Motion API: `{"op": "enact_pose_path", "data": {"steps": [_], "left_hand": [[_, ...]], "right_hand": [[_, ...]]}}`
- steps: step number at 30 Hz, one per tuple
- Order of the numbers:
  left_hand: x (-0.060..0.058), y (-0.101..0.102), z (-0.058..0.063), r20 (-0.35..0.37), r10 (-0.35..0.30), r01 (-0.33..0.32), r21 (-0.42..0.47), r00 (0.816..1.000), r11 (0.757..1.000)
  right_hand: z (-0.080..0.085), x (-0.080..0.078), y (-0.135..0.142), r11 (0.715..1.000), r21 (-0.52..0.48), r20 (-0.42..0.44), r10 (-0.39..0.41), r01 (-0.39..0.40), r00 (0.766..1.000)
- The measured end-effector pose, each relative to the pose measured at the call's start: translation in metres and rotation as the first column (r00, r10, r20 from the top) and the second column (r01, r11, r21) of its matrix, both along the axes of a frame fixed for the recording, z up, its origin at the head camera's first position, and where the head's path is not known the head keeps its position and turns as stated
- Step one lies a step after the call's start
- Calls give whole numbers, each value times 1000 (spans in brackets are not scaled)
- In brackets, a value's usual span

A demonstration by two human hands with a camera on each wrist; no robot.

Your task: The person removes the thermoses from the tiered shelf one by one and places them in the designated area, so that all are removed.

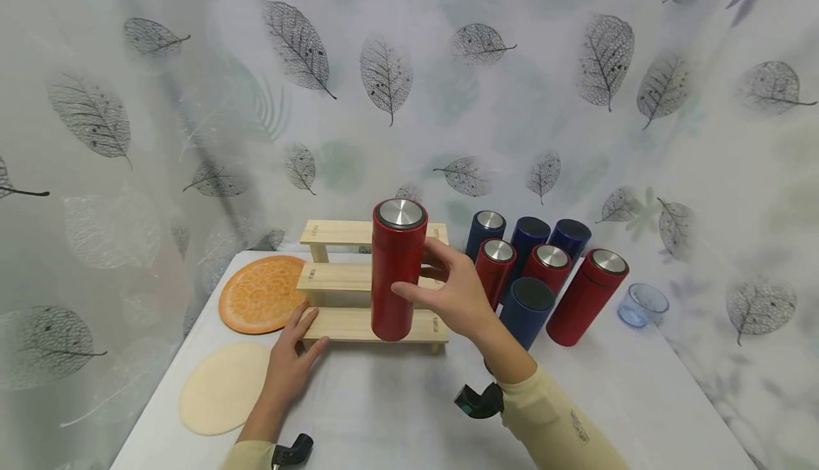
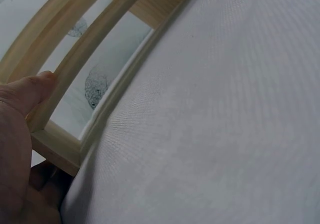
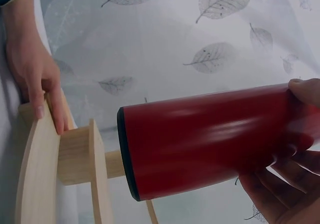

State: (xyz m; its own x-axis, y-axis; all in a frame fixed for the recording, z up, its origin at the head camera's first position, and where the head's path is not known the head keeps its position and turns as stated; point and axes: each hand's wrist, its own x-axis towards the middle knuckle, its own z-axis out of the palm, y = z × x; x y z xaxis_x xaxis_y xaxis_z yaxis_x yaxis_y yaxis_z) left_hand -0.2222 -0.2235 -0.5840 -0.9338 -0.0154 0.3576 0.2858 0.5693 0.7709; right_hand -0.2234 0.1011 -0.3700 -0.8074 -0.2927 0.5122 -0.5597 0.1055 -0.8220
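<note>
My right hand [image 1: 459, 294] holds a red thermos flask [image 1: 392, 278] upright by its side, thumb in front and fingers behind. The flask has a steel-topped lid and, in the right wrist view, a dark base rim. It overlaps the three-tier wooden step rack [image 1: 339, 322] in the head view; the right wrist view has its base raised beside the tiers. My left hand [image 1: 291, 367] grips the left end of the rack's lowest tier. Its thumb [image 2: 37, 88] lies on the tier's front edge in the left wrist view, while the other fingers are partly hidden in shadow.
Right of the rack stand several thermos flasks, both blue [image 1: 527, 306] and red [image 1: 585, 299]. A clear glass cup [image 1: 643, 305] is at the table's right edge. On the left lie an orange-slice mat [image 1: 259, 296] and a cream round mat [image 1: 224, 388]. Behind hangs a leaf-print curtain [image 1: 422, 121].
</note>
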Motion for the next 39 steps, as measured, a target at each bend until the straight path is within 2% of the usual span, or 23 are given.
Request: {"op": "enact_pose_path", "data": {"steps": [10, 21, 27, 39], "left_hand": [[-1, 0, -1, 23, 4, -4, -3, 1000, 1000], [2, 2, 0, 23, 10, -9, -6, 1000, 1000], [1, 1, 3, 13, -3, 3, 10, 1000, 1000], [-1, -1, 0, 20, -7, 6, 15, 1000, 1000]], "right_hand": [[-13, 11, 21, 999, 35, -10, -32, 32, 999], [-22, 36, 48, 995, 64, -57, -78, 82, 995], [-29, 44, 57, 998, 23, -36, -58, 59, 998], [-41, 58, 75, 991, 63, -8, -122, 122, 993]]}}
